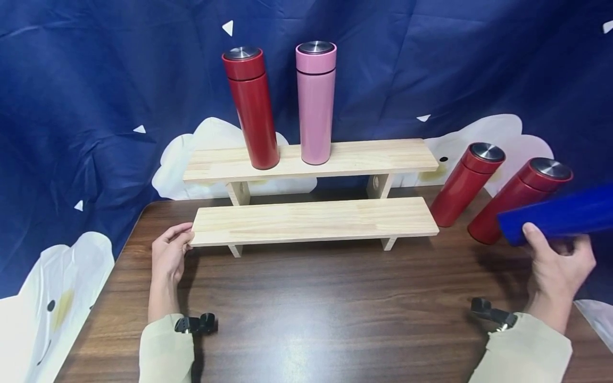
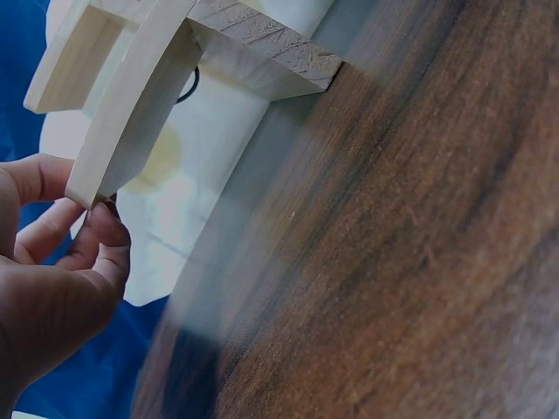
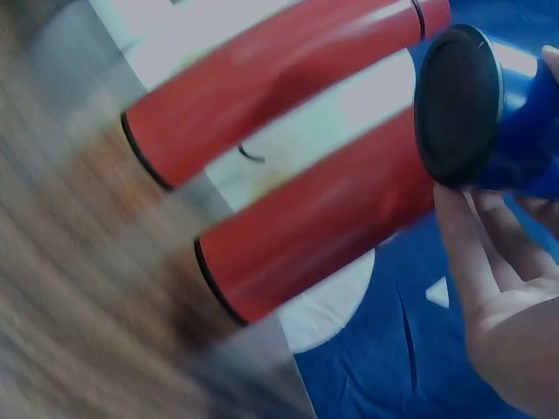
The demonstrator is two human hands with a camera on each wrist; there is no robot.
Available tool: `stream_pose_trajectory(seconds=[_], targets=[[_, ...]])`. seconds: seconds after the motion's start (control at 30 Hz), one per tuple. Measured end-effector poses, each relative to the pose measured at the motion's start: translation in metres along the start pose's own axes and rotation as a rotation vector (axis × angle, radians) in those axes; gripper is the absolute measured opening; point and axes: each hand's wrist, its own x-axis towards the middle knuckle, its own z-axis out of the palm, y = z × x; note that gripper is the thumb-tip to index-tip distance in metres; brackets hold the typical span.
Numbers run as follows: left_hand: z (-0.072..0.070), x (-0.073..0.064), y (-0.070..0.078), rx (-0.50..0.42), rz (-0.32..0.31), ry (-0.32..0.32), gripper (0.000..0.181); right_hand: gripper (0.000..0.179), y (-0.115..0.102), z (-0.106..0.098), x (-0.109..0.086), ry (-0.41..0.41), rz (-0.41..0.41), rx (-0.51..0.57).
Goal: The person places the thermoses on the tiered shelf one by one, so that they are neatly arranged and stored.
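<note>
My left hand point(image 1: 170, 252) is at the left end of the lower step of a pale two-tier wooden shelf point(image 1: 311, 222), pinching its corner; the left wrist view shows fingers on both sides of the board end point(image 2: 92, 179). At the right, my right hand point(image 1: 557, 266) grips a blue thermos bottle point(image 1: 560, 215), tilted almost level and cut off by the frame edge. Its dark round base point(image 3: 458, 105) shows in the right wrist view. A red thermos point(image 1: 256, 111) and a pink thermos point(image 1: 316, 106) stand upright on the upper step.
Two more red thermoses, one nearer the shelf point(image 1: 464, 186) and one farther right point(image 1: 519, 202), stand on the brown wooden table point(image 1: 306, 308), beside the blue one. Behind the table hangs a blue cloth point(image 1: 119, 80) with white cloud shapes.
</note>
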Motion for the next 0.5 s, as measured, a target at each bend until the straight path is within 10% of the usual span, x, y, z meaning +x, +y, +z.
stream_pose_trajectory(seconds=[0.5], targets=[[0.000, 0.001, 0.000, 0.005, 0.002, 0.001, 0.022, 0.065, 0.007, 0.048, -0.021, -0.172, -0.069, -0.003]])
